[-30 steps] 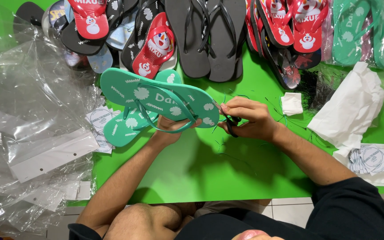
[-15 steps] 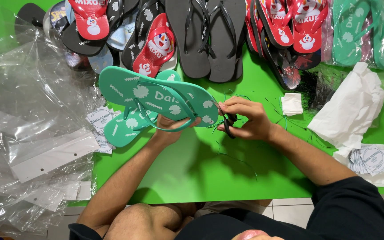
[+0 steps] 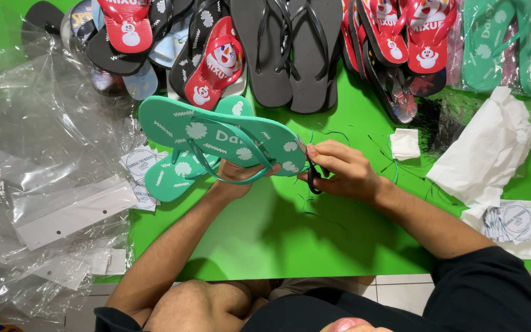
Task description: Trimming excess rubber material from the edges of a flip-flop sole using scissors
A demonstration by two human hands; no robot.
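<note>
- A green tabletop (image 3: 278, 246) is carrying rows of flip-flops along its far edge and clear plastic bags (image 3: 38, 154) at the left.
- The teal flip-flop (image 3: 216, 138) is hovering above the tabletop's middle, over a second teal one (image 3: 167, 178); it looks light, foamy and bendy, so gripping the sole's underside suits it best.
- The left hand (image 3: 241, 178) is supporting it from below, fingers curled closed around the sole and strap.
- The right hand (image 3: 342, 172) is pinching small black scissors (image 3: 313, 178) at the sandal's right tip, fingers closed.
</note>
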